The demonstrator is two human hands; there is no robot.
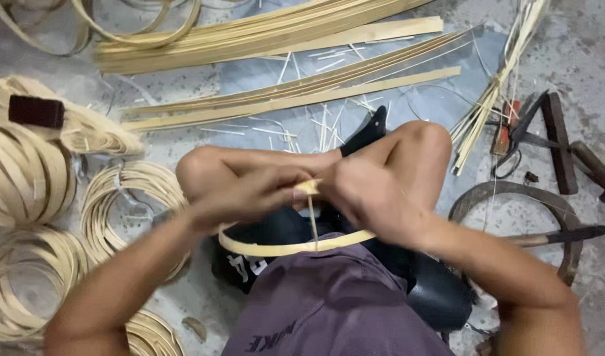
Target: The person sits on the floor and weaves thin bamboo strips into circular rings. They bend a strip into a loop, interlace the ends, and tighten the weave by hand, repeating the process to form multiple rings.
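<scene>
Fingers (296,191) of left hand (250,198) and right hand (365,198) pinched together on a strip (289,248) bent into a half-closed hoop over the lap, ends seemingly unjoined, finished coils (25,171) left, straight slats (283,99) far.

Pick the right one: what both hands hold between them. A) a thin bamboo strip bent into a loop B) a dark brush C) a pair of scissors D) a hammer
A: the left hand and right hand pinch together the ends of a pale bamboo strip that curves into a loop below them.

Strip coils (25,178) left, probably tools (553,151) right
</scene>
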